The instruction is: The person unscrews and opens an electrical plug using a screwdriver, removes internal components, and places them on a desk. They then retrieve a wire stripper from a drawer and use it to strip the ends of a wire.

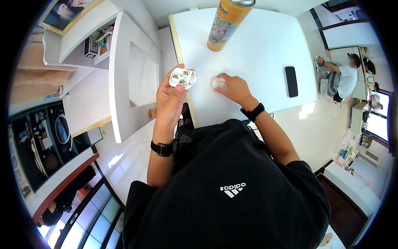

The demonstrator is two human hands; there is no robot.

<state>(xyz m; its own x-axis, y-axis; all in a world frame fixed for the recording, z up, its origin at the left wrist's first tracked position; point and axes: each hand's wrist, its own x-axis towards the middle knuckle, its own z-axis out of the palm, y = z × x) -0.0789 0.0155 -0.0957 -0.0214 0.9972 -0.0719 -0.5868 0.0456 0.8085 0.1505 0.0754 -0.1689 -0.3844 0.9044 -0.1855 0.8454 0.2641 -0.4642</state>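
My left hand (pixel 171 93) is closed round an opened white electrical plug (pixel 183 78), held up near the table's left edge. Its inside faces up, with several brass-coloured terminals showing. Over the white table (pixel 257 58), my right hand (pixel 235 88) pinches a small clear plastic box (pixel 218 82). The box is low, on or just above the tabletop; what it contains is too small to make out.
A tall orange-yellow spray can (pixel 227 27) stands at the table's far side. To the right lies a dark-screened phone (pixel 291 81). An open white cabinet door (pixel 134 79) stands left of the table. Another person (pixel 347 76) sits at the far right.
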